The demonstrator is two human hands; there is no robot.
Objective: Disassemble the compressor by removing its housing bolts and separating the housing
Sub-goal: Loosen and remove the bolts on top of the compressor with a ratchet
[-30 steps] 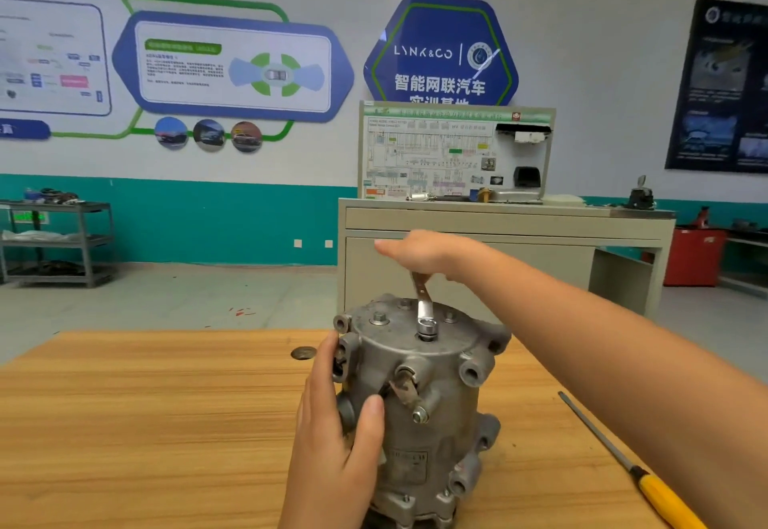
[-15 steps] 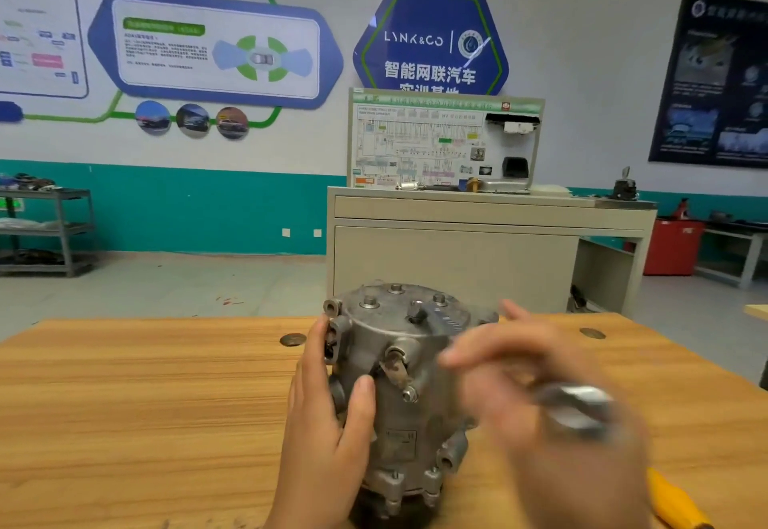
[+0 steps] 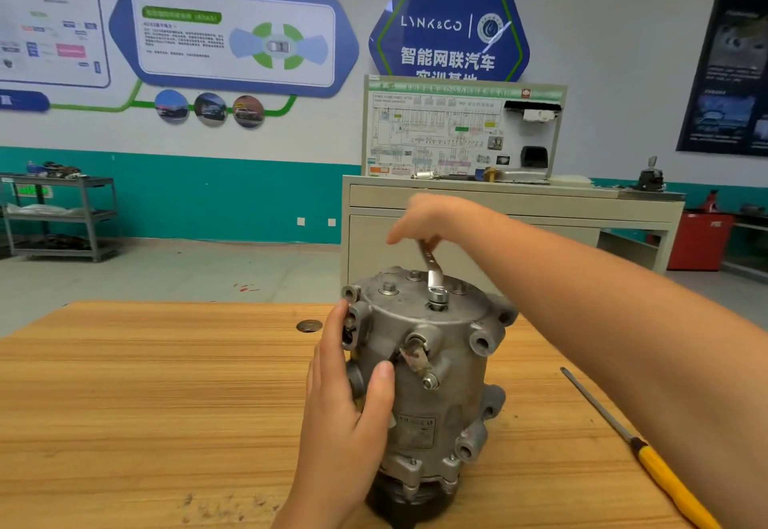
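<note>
Right hand (image 3: 432, 219) reaches in from the near right, forearm stretched across above the table (image 3: 145, 404). Its fingers are curled round the top end of a flat wrench (image 3: 432, 266), back of hand up, one fingertip poking out left. The wrench slants down twd the near side, ring end sat on a bolt (image 3: 437, 296) in the top face of the compressor (image 3: 440, 366). Left hand (image 3: 345, 404) comes up from the near edge & grips the compressor on its left flank: thumb pressed on the near face, fingers wrapped round the left side by a mounting lug. Compressor stands upright approx mid-table, dark pulley end down; more bolt heads show on top. The table is light wood w/ a round grommet (image 3: 308, 326) just left of the unit. A yellow-handled screwdriver (image 3: 648, 458) lies on the right, apart from the compressor, tip pointing far. Far side: beige cabinet (image 3: 498, 204) w/ a wiring-diagram board (image 3: 461, 129) on it, blue hexagon sign (image 3: 449, 21) reading LYNK&CO on the wall above. Teal band runs along the wall base. Grey shelf cart (image 3: 62, 212) sits far left, red bin (image 3: 700, 242) far right, dark poster (image 3: 727, 63) upper right.
</note>
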